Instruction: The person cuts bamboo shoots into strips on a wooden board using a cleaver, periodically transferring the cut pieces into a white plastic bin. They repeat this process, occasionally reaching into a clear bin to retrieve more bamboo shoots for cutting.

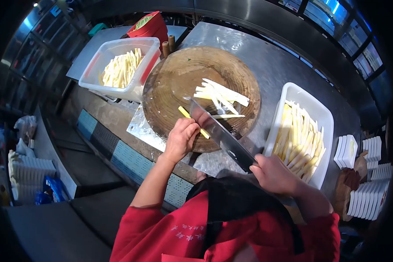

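Observation:
My right hand [275, 174] is closed round the handle of a cleaver [225, 139], its broad blade slanting up and left over a round wooden chopping block [170, 83]. Just left of the blade, my left hand [181, 139] has its fingers bent down on a slender yellow vegetable stalk [184, 112] near the block's front edge. One end of the stalk shows beyond the fingers, the other below them close to the blade. Across the blade lies a small pile of pale peeled stalks [225, 94], with a single stalk [228, 116] in front of it.
Right of the block, a white tub [329, 133] holds many whole stalks. A clear plastic bin [89, 83] of pale stalks stands at the back left, near a red container [155, 29] of something green. Stacked white dishes [366, 200] sit at far right.

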Demonstrator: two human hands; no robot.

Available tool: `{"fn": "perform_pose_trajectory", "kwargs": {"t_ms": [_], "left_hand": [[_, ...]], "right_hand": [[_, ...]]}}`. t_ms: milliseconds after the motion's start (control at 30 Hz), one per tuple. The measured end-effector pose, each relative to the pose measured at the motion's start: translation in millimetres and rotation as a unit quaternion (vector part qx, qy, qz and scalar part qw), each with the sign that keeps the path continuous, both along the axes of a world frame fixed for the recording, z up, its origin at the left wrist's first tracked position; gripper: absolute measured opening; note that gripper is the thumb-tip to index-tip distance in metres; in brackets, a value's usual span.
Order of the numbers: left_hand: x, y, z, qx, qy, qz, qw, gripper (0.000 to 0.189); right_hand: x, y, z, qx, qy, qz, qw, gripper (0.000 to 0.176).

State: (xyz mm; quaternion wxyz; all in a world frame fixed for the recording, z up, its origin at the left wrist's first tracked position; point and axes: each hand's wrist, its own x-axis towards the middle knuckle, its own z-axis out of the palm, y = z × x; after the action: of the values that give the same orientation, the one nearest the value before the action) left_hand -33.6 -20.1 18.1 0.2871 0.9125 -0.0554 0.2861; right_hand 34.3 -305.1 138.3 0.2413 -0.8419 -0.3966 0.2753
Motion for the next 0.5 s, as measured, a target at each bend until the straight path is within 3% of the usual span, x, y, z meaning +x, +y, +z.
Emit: {"fn": "perform_pose_trajectory", "kwargs": {"t_ms": [67,400,467,500], "left_hand": [[0,0,-1,-0.012,0.004,0.004,1.000,0.017],[3,2,-6,-0.038,-0.015,0.003,0.999,0.017],[3,4,-7,-0.037,-0.022,-0.001,0.999,0.017],[3,4,-7,-0.039,-0.024,0.001,0.999,0.018]], "right_hand": [[-1,2,3,-0.081,0.017,-0.024,0.996,0.024],[11,47,-6,-0.130,0.013,0.012,0.991,0.023],[11,61,-26,0.055,-0.063,0.042,0.996,0.023],[11,77,-25,0.056,-0.061,0.038,0.996,0.023]]}}
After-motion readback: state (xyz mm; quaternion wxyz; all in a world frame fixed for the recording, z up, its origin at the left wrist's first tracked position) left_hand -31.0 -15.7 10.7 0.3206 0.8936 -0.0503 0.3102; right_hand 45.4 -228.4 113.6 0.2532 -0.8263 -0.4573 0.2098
